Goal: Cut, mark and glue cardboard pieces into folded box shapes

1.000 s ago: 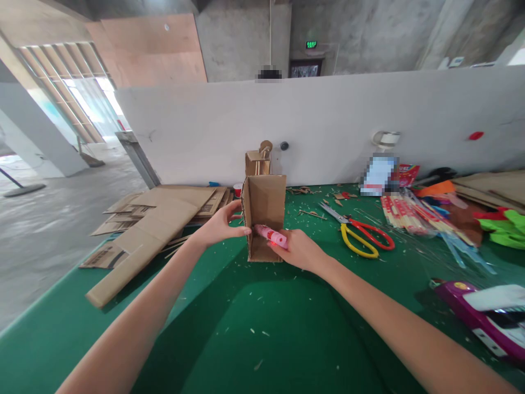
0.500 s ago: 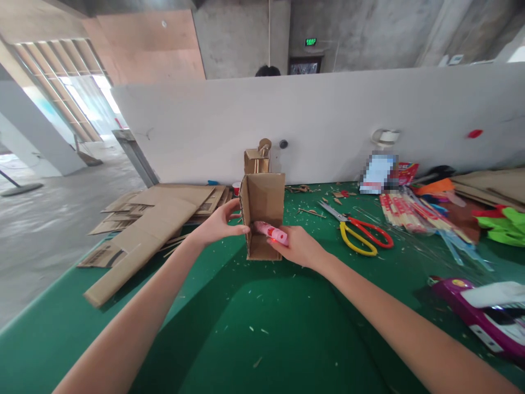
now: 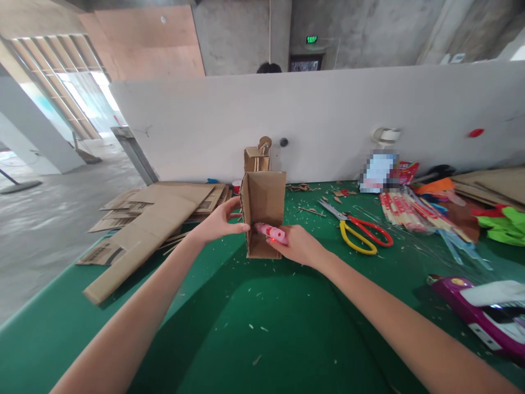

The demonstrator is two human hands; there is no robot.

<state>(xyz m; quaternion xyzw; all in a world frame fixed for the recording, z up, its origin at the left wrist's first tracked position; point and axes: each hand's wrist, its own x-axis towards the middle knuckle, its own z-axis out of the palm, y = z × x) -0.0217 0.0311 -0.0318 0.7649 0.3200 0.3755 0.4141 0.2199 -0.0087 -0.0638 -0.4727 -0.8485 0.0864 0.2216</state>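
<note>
A small cardboard box (image 3: 266, 197) stands upright with its open side facing me. My left hand (image 3: 219, 223) grips its left wall, thumb at the near edge and fingers behind. In my right hand (image 3: 301, 245) is a pink glue gun (image 3: 273, 233) with a small red light glowing on it. Its front end reaches into the lower part of the box, near the left wall; the tip is hard to make out. Behind the box rises another cardboard piece (image 3: 256, 160) with a round disc (image 3: 265, 143) on top.
Flat cardboard sheets (image 3: 164, 210) lie at the left. To the right are scissors (image 3: 355, 227) with red and yellow handles, wrapped chopsticks (image 3: 400, 210), a phone (image 3: 378, 171) and a purple-and-white device (image 3: 479, 312). A white partition (image 3: 197, 128) borders the green table (image 3: 303, 328) behind.
The camera view has shifted very slightly. Both hands, the box and the glue gun keep nearly the same positions.
</note>
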